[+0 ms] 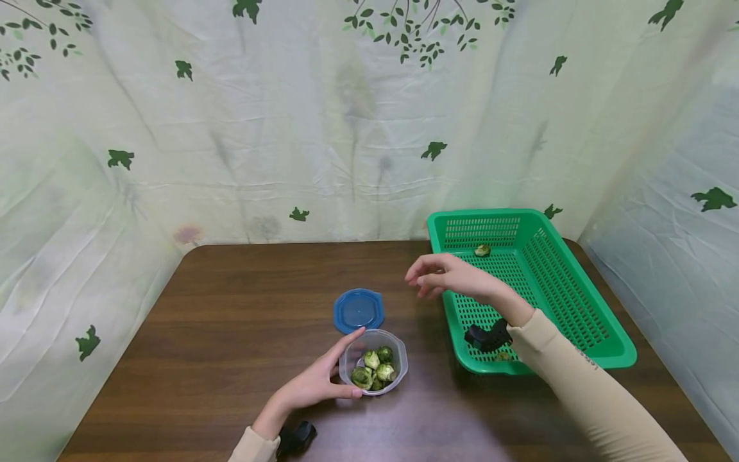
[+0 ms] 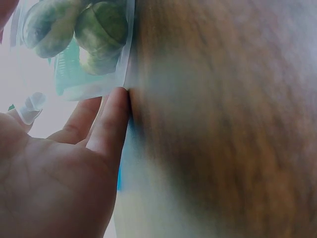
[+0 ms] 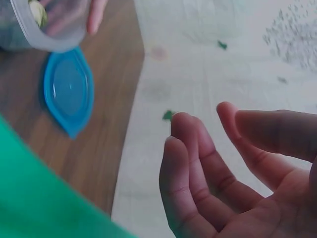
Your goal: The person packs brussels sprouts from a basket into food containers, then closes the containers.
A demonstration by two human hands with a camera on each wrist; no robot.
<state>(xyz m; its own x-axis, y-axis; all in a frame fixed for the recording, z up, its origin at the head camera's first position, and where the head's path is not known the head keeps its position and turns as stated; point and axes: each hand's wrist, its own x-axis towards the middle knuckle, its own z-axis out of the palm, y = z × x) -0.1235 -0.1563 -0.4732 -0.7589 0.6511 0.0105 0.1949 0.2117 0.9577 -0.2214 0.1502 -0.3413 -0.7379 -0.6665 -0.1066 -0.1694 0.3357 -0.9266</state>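
A clear plastic container (image 1: 402,371) with several Brussels sprouts (image 1: 372,369) inside stands on the table. My left hand (image 1: 312,384) holds it from the left, thumb at the near rim and fingers along the far side. The left wrist view shows the fingers (image 2: 109,126) against the container wall, sprouts (image 2: 101,29) visible through it. Above the table by the left edge of a green basket (image 1: 577,314) hovers my right hand (image 1: 453,276). Its fingers (image 3: 176,183) are loosely bent, with nothing between them. One Brussels sprout (image 1: 482,250) lies at the basket's far end; another (image 1: 503,356) shows near its front.
Behind the container, a blue lid (image 1: 358,310) lies flat on the brown wooden table (image 1: 248,321). The perforated basket occupies the table's right side. A leaf-patterned curtain (image 1: 288,147) hangs around the back and sides.
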